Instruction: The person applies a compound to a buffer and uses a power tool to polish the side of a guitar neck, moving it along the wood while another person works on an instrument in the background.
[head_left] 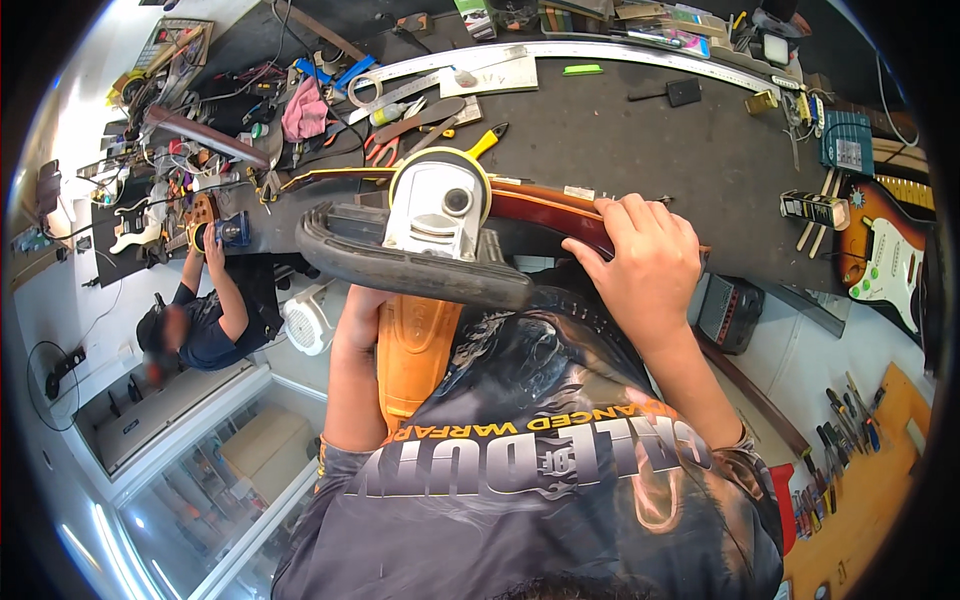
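Note:
My left hand (368, 300) grips an orange power polisher (415, 350) by its body, its fingers mostly hidden. The tool's silver head (428, 225), with a yellow-rimmed disc and a large black loop handle (420, 275), sits in the middle of my view. Behind it lies a glossy red-brown guitar body (545, 215) with a pale edge, along the bench's front. My right hand (635, 255) has its fingers curled over the right part of that body, thumb toward the left. Whether the disc touches the guitar is unclear.
The dark workbench (700, 150) carries pliers (383, 148), a pink cloth (305, 110), long metal rulers (640, 58) and cluttered tools. A sunburst guitar (880, 260) is at right, an amplifier (730, 310) below the bench, screwdrivers (845, 445) lower right. Another person (215, 320) works at left.

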